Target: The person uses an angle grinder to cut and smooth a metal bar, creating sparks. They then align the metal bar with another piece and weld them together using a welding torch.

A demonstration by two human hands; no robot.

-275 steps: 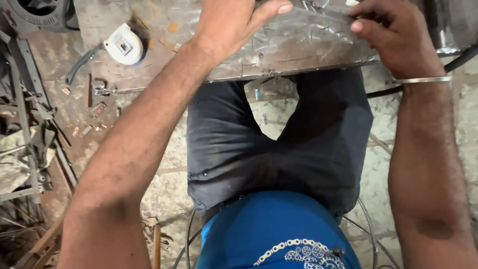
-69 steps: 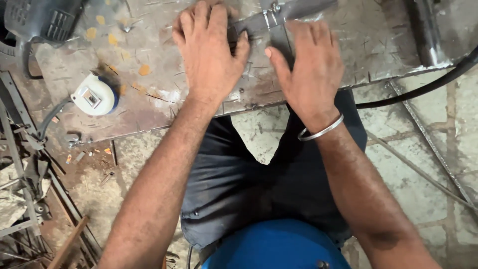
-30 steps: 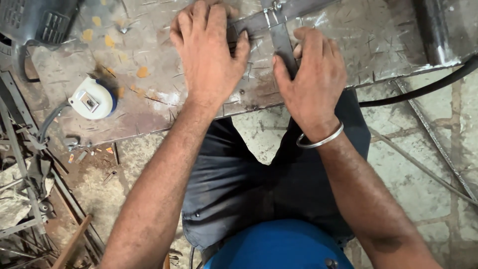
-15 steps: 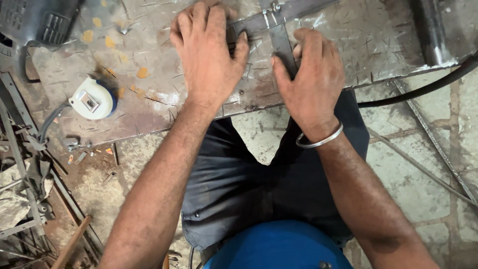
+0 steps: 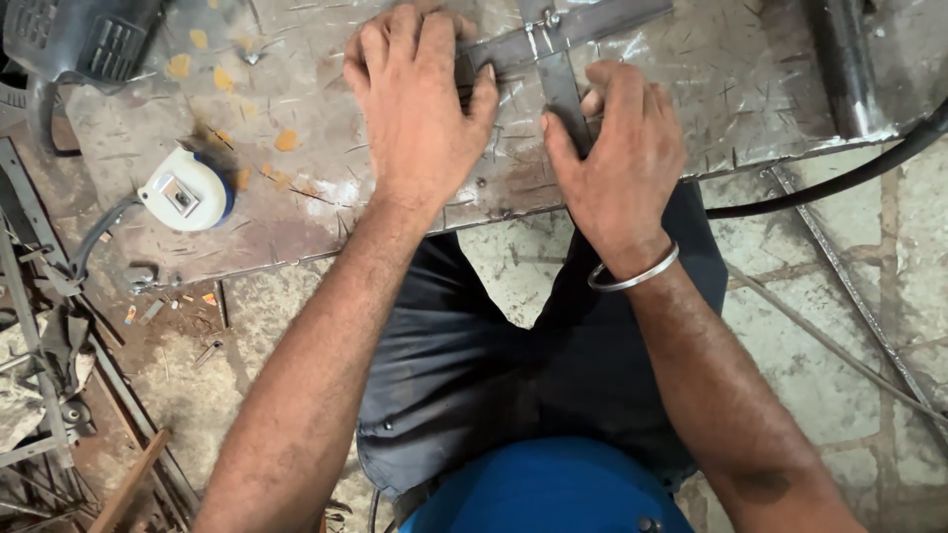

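Note:
A scratched steel plate (image 5: 296, 109) lies in front of me. On it rest flat grey metal bars joined in a T shape (image 5: 553, 44). My left hand (image 5: 415, 99) lies flat, fingers spread, pressing on the left end of the cross bar. My right hand (image 5: 617, 148) covers the lower end of the upright bar, thumb along its left edge, fingers curled over it. A silver bangle circles my right wrist.
A white and blue tape measure (image 5: 186, 190) sits on the plate at the left. A dark power tool (image 5: 79, 35) is at the top left corner. A black cable (image 5: 839, 178) runs off right. A steel tube (image 5: 844, 59) lies at the top right. Scrap rods litter the floor at the left.
Over nine seconds my view shifted and both hands came together onto the bars. In the last second the hands have barely moved.

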